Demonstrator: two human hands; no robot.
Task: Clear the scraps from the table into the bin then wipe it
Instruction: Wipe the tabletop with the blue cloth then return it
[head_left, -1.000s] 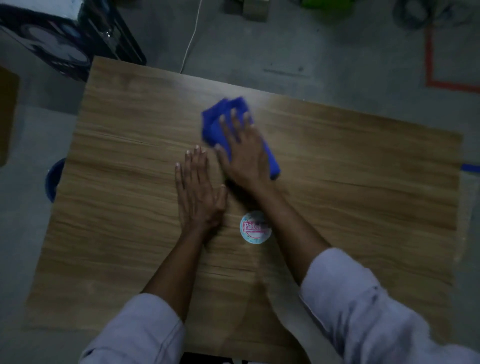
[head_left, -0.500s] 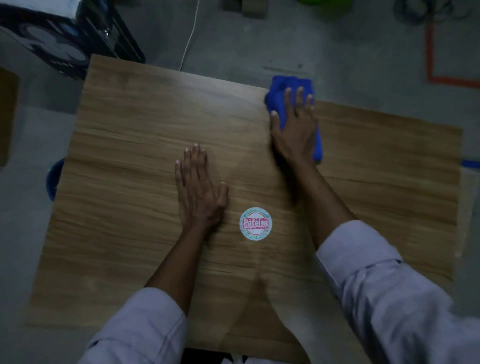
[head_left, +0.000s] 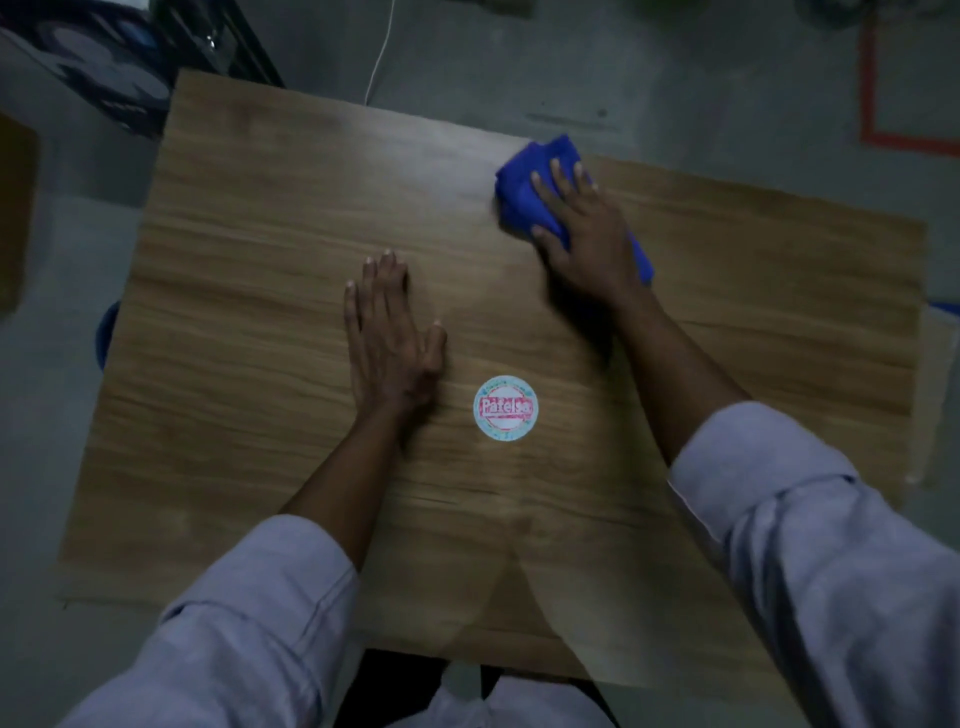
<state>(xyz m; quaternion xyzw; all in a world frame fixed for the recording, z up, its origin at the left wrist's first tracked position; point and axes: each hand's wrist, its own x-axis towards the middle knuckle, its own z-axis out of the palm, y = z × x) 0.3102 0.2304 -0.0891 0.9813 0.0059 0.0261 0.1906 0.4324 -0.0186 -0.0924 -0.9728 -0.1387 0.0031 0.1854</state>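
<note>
Two flat grips on my desk (head_left: 249, 467): right grip (head_left: 582, 234) presses spread fingers on blue cloth (head_left: 519, 187), upper right of frame (cloth runs diagonally); left grip (head_left: 389, 338) empty, centre. Next swipe, I'd judge, heads lower left.

Only 1 readable item: round sticker (head_left: 505, 408), stuck flat on wood-grain table (head_left: 249, 270), approx. mid-table. White disc w/ pale teal rim, red band across the middle, white letters approx. "Patelsa"; last chars blurry, so not 100% sure. Small print round rim: too blurred to read.
</note>
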